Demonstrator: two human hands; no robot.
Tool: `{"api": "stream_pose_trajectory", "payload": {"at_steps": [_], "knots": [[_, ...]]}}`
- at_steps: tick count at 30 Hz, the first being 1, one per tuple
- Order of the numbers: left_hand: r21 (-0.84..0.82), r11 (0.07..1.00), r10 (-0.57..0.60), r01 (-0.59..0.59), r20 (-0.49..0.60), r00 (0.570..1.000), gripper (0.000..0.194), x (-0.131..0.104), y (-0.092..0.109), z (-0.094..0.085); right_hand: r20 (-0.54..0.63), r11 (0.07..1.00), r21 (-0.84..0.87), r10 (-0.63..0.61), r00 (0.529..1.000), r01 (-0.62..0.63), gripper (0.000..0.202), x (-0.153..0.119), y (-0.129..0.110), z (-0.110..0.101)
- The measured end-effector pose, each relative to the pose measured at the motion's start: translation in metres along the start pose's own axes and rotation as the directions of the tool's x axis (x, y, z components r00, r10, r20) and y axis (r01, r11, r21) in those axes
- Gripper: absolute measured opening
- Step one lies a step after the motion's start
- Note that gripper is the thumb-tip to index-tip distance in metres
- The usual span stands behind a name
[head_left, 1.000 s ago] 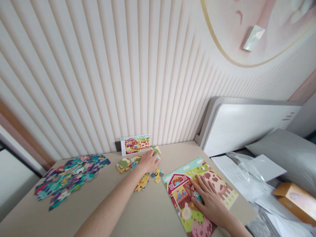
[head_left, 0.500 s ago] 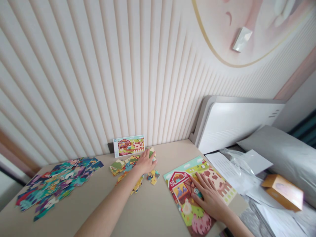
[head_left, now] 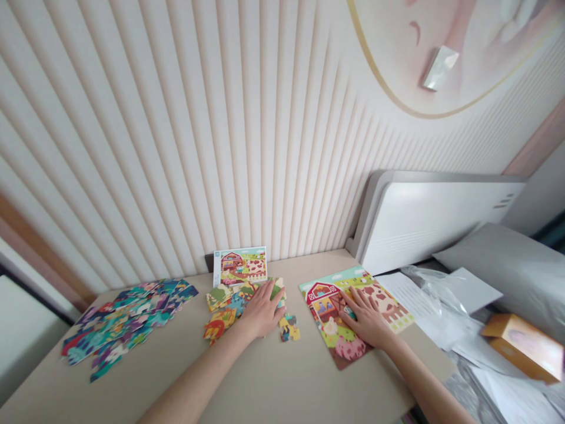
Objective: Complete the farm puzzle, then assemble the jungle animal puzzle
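Note:
My left hand [head_left: 263, 311] lies with fingers stretched out over a cluster of loose puzzle pieces [head_left: 220, 321], covering some of them. A small yellow and blue puzzle piece [head_left: 290, 328] sits just right of that hand. On the right, my right hand [head_left: 367, 318] is spread flat on a farm picture board [head_left: 342, 344] showing a red barn, a cow, a hen and a pig. Whether the board has piece seams I cannot tell. Behind the cluster, a small card [head_left: 242, 266] with the same farm scene leans against the wall.
A large heap of blue, purple and teal puzzle pieces [head_left: 132, 318] spreads over the left of the beige tabletop [head_left: 247, 388]. Beyond the right edge are a white headboard [head_left: 436, 218], papers [head_left: 410, 300], clear plastic, an orange box [head_left: 525, 347] and a grey pillow [head_left: 507, 265].
The farm board has slid away from me toward the wall, with my right hand flat on it. My left hand has drawn slightly back over the loose pieces. The view has shifted a little.

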State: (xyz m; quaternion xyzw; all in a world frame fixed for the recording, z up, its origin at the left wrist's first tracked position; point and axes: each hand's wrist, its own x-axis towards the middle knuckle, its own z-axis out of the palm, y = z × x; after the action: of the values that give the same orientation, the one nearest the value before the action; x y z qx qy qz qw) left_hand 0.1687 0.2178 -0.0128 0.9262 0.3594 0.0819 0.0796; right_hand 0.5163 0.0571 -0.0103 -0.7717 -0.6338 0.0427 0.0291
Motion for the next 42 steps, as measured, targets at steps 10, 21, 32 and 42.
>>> {"api": "stream_pose_trajectory", "payload": {"at_steps": [10,21,32,42], "knots": [[-0.015,1.000,-0.009,0.007,-0.081,0.997,0.059,-0.023,0.006,0.003,0.016,0.999,-0.012,0.035,0.999,-0.035,0.082,0.059,-0.015,0.000],[-0.027,1.000,0.000,-0.004,-0.140,0.990,0.057,-0.032,0.002,0.013,0.025,0.999,0.009,0.053,0.998,-0.054,0.085,0.091,-0.028,-0.004],[-0.035,0.999,0.015,-0.022,-0.175,0.984,0.054,-0.031,0.003,0.015,0.005,0.998,0.004,0.064,0.998,-0.064,0.081,0.126,-0.027,-0.002],[-0.015,0.999,0.039,-0.044,-0.221,0.975,0.053,-0.032,0.002,0.016,-0.004,0.998,0.008,0.059,0.998,-0.058,0.081,0.142,-0.026,0.001]]}}
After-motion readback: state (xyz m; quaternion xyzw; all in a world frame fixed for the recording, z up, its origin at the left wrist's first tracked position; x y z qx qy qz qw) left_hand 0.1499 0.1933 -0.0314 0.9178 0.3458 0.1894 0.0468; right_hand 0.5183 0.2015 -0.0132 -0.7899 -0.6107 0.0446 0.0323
